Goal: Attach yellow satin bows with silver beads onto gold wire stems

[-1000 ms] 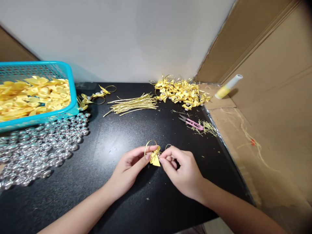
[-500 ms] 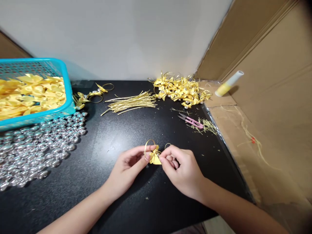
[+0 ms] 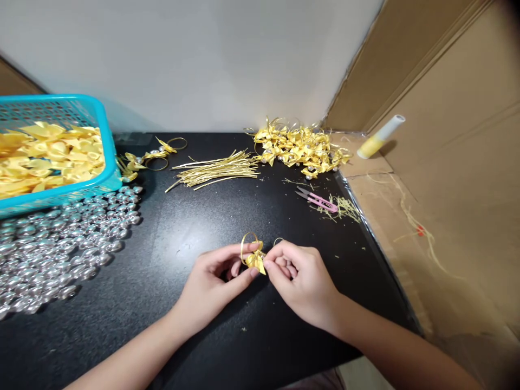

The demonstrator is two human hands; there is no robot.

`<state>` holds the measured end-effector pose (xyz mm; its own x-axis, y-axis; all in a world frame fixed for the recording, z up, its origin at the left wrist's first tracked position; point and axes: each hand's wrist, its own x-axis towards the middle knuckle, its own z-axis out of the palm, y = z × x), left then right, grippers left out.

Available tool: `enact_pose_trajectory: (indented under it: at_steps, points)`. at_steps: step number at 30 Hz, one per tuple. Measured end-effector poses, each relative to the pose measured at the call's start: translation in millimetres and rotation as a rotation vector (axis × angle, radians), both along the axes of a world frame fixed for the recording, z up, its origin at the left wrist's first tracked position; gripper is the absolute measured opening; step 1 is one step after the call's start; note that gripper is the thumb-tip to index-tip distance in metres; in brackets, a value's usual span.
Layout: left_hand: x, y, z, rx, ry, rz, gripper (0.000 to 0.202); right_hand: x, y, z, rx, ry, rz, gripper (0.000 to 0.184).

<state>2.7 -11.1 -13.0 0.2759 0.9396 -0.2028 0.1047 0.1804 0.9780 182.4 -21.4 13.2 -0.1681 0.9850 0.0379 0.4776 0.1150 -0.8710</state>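
Note:
Both hands meet over the black table [image 3: 170,303] near its front edge. My left hand [image 3: 211,287] pinches a small yellow ribbon bow [image 3: 255,260] with a gold wire loop rising from it. My right hand [image 3: 303,284] pinches the same bow from the right, and a second bit of gold wire curls above its fingers. The fingers of both hands are closed on the piece.
A teal basket [image 3: 106,157] of yellow bows stands at the back left, with a spread of silver beads [image 3: 60,244] in front of it. Gold wire strips [image 3: 215,170], a pile of finished bows [image 3: 298,149], pink snips [image 3: 319,201] and a glue stick [image 3: 379,136] lie farther back. Cardboard panels wall the right side.
My fingers have turned the bow a little, so it looks smaller and more bunched. The view has drifted slightly right and down; both hands stay in the same spot.

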Motion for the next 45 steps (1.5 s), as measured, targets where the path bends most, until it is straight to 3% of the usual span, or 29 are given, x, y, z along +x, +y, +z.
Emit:
enact_pose_trajectory:
  at_steps: [14,34,45]
  points:
    - [3,0,8.5,-0.041,0.054,0.034,0.030,-3,-2,-3.5,-0.060,0.058,0.002,0.013]
    - [4,1,8.8,0.099,0.080,0.052,0.021,-8,-1,-13.4,-0.090,0.076,-0.017,0.014]
    - [5,-1,4.9,0.164,0.071,-0.011,0.036,-11,-1,-13.9,-0.137,0.192,-0.080,0.013]
